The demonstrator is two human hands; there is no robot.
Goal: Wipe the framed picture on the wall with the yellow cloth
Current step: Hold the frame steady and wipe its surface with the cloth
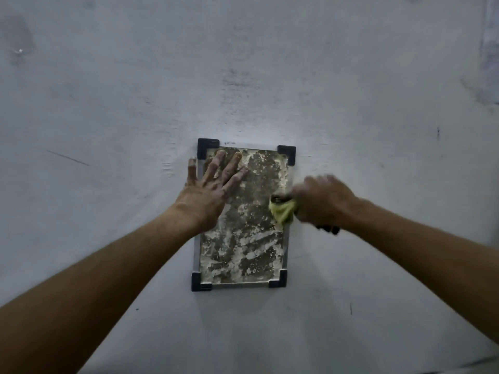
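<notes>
A small framed picture (243, 238) hangs on the wall, with a silver frame, black corner pieces and a mottled, dusty brown-white surface. My left hand (210, 190) lies flat and spread on its upper left part, fingers pointing up and to the right. My right hand (321, 201) is closed on a crumpled yellow cloth (282, 211), which presses against the picture's right edge at mid height. The right hand looks blurred. Something dark (328, 228) shows under that hand; I cannot tell what it is.
A pale grey, scuffed wall (243, 76) fills the view around the picture, with faint stains at the upper left and upper right. A darker strip shows at the bottom right corner.
</notes>
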